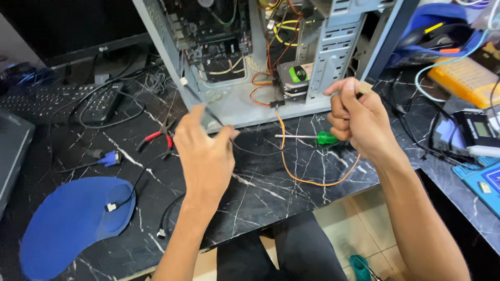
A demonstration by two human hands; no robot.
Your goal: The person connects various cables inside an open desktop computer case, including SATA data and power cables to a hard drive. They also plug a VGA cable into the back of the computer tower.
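Note:
My left hand (205, 156) is raised over the black marble table (260, 192), thumb and forefinger pinched on a thin black cable (195, 99) that runs up towards the open computer case (245, 106). My right hand (359, 117) is curled shut at the case's right front corner, with a small tan piece (365, 87) held at the fingertips. A green-handled screwdriver (323, 138) lies on the table just under my right hand. An orange cable (312, 179) loops out of the case across the table. A hard drive (293, 78) sits inside the case.
Red-handled pliers (156, 138), a blue video plug (109, 158) and a blue mouse pad (67, 224) lie at left. A keyboard (52, 99) and monitor (78, 26) stand at the back left. A yellow box (463, 78), blue bag (432, 31) and meter (479, 130) crowd the right.

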